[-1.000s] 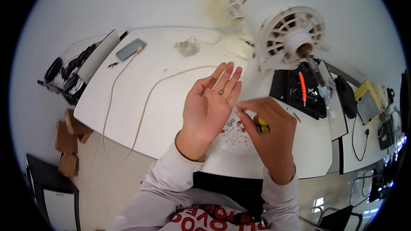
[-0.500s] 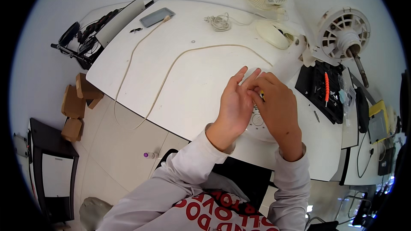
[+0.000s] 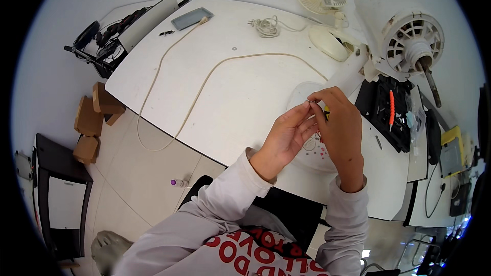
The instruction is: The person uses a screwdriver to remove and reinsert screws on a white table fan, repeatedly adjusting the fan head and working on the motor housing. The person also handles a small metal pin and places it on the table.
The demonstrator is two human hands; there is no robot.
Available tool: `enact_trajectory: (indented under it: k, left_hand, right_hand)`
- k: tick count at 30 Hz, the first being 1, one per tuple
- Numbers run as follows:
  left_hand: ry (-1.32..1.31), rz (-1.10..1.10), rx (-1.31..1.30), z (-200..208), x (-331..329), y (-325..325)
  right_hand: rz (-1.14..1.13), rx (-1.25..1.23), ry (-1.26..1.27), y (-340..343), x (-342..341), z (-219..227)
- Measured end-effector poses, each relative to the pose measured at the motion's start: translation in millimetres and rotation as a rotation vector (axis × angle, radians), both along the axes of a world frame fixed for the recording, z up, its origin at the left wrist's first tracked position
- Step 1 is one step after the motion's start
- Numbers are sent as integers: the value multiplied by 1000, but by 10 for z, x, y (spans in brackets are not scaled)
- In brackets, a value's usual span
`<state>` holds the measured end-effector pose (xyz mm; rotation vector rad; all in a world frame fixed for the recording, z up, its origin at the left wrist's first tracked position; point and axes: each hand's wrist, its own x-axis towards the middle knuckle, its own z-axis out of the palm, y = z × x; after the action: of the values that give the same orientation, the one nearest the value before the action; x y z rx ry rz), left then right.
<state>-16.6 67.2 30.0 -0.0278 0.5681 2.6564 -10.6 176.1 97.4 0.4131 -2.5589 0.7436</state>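
Over the round white base of a standing fan (image 3: 302, 94), my two hands meet at the fingertips. My left hand (image 3: 286, 135) is palm up, thumb and forefinger pinched together. From the right, my right hand (image 3: 340, 130) pinches at the same spot, back of the hand showing. A tiny dark thing seems to be between the fingertips, too small to name. Something yellow and black (image 3: 327, 113) shows beside the right fingers; its kind and whether it is held are hidden. Below the hands, the base carries a round dial and small pink and grey marks.
The white fan motor (image 3: 409, 30) with its bare metal shaft lies at the right. Near it are a black tool case (image 3: 381, 105), an orange-red twisted rod (image 3: 392, 110) and a loose bit (image 3: 378, 142). A beige cord (image 3: 220, 64) loops over the table's left edge; a grey tray (image 3: 192, 19) lies behind.
My left fingers, stretched out before, have curled into a pinch. My right fingertips have left the left palm and fingers and now meet its thumb and forefinger. The view has shifted slightly.
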Motion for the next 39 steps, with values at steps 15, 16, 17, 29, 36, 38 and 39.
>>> enact_trajectory:
  k: [15,16,17,29,36,38,39]
  left_hand:
    - [216,196,-222,116,36,-100]
    - [228,197,-218,133,47,-108]
    - [241,198,-213,148,55,-113]
    - [347,218,-251,271,166,-84]
    - [369,255,-444,257,158,-109]
    - [369,255,-465,231,142,-123]
    - [369,255,-476,224,136,-128]
  right_hand:
    - [24,-218,-92,53,124,116]
    - [39,-227,-70,56,148,144]
    - [54,-237,-48,56,171,172]
    - [108,-331,98,104,276,195]
    - [150,-259,150,99,238,151]
    - [137,-225,124,104,231,155]
    - [131,-208,111,108,227,156]
